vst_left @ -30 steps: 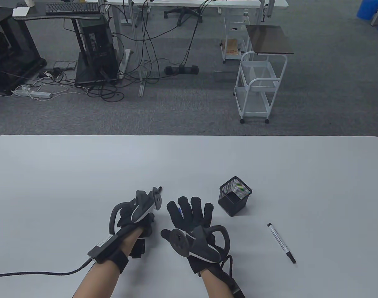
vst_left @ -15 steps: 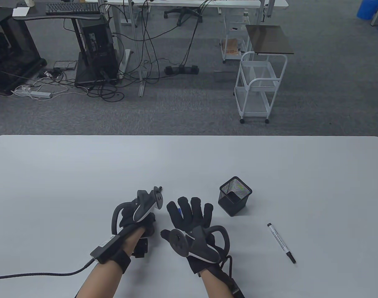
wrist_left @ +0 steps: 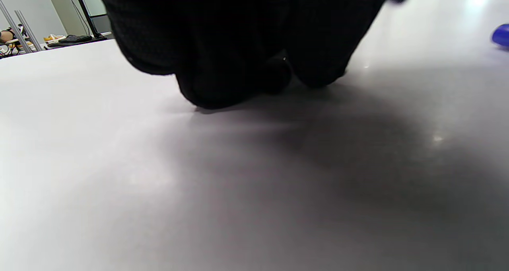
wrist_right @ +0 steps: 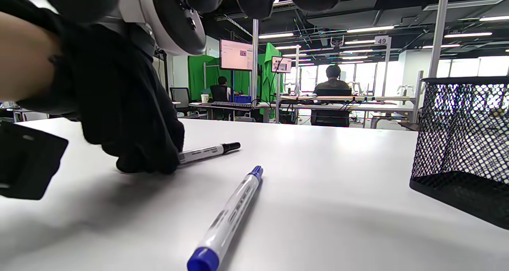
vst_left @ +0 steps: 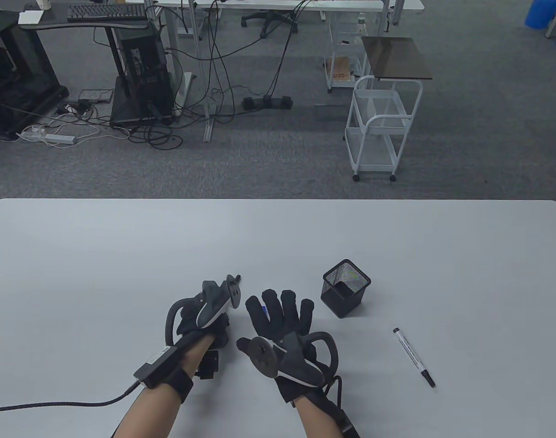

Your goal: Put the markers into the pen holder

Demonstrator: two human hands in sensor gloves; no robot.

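Table view: left hand curled down on the counter, right hand spread flat, gripping nothing; mesh pen holder just beyond, one black-capped marker lying well right. Left wrist view: fingertips bunched on the surface. Right wrist view: blue-capped marker lies loose; left hand touches another black-tipped marker, grip unclear.

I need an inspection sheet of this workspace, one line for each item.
Surface: white table.
Job's things: mesh holder upright; black marker lying right of it; blue marker under right hand; another black marker under left fingers.
Clutter: nothing seen.
Grippers: left hand curled on table; right hand flat, fingers spread.
Cables: glove cable on table.
Surroundings: white cart, desks, floor wiring.
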